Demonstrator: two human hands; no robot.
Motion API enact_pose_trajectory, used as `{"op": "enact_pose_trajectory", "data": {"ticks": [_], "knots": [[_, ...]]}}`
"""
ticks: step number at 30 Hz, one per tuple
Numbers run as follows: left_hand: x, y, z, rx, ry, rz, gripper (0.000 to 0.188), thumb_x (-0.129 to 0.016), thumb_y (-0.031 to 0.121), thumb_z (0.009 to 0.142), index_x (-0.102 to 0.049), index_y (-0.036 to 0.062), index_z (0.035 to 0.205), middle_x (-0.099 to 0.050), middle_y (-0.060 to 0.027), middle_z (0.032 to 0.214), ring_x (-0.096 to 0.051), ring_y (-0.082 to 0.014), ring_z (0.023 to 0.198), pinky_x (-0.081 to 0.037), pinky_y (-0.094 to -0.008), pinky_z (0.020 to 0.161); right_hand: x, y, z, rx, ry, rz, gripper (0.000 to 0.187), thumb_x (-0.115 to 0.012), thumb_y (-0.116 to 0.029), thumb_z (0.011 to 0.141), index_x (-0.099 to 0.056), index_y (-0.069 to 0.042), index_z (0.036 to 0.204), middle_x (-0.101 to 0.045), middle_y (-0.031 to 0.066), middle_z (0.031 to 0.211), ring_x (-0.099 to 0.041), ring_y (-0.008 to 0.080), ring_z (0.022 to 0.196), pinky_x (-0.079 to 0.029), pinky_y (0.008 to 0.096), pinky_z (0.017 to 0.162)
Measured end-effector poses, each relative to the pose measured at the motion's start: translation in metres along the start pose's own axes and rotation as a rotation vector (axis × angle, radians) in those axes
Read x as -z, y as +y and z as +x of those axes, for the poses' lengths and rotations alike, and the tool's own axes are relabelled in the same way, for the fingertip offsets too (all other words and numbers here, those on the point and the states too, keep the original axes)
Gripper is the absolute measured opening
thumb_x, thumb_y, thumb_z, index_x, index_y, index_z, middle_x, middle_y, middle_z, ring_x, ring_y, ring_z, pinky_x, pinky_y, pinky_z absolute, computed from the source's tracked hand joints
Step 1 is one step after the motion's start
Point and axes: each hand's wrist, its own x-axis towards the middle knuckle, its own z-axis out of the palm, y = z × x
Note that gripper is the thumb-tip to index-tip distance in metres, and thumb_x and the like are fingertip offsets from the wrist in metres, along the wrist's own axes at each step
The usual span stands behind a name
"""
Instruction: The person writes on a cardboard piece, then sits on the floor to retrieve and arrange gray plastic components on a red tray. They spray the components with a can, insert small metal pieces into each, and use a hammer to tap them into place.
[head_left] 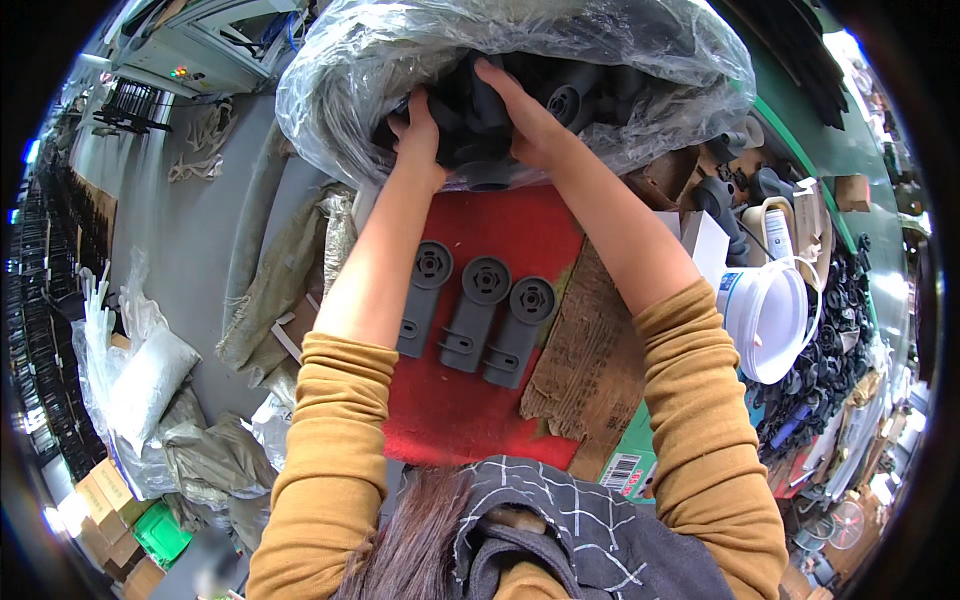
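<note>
A large clear plastic bag (335, 100) lies open at the far side, full of dark grey plastic parts (565, 103). Both my arms reach into its mouth. My right hand (535, 125) is closed on a dark grey plastic part (488, 105), one finger stretched along its top. Beside it, my left hand (420, 135) touches the parts near the bag's left side; most of its fingers are hidden among them. Between my forearms, three grey plastic brackets (487, 285) with round hubbed ends lie side by side on a red surface (450, 410).
Torn brown cardboard (580, 350) borders the red surface on the right. Beyond my right forearm stand a white bucket (770, 320) and a heap of small black parts (840, 340). Sacks (265, 300) lie on the left, below a machine (190, 50). A green edge (800, 150) runs along the right.
</note>
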Motion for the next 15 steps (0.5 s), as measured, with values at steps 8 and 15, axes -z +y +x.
{"op": "enact_pose_trajectory", "data": {"ticks": [8,15], "knots": [[0.005,-0.066,-0.122,-0.133,-0.226,-0.041,0.068,-0.050,0.047,0.092,-0.018,0.0250,0.147,-0.039,-0.0067,0.142,-0.043,-0.0269,0.129,-0.041,-0.0525,0.100,0.019,0.044,-0.152,-0.083,0.157,0.153,0.070,-0.056,-0.061,0.087,-0.051,-0.008,0.133,-0.060,0.0062,0.127,-0.058,0.0220,0.114,-0.046,0.0376,0.097],[0.024,-0.213,-0.267,-0.003,-0.505,0.194,0.084,-0.061,0.032,0.090,-0.012,0.0045,0.151,-0.030,-0.0123,0.147,-0.031,-0.0229,0.135,-0.025,-0.0350,0.111,0.030,0.144,-0.397,0.000,0.622,0.351,0.064,-0.056,-0.050,0.092,-0.043,-0.007,0.138,-0.058,0.0072,0.129,-0.056,0.0205,0.118,-0.042,0.0374,0.103]]}}
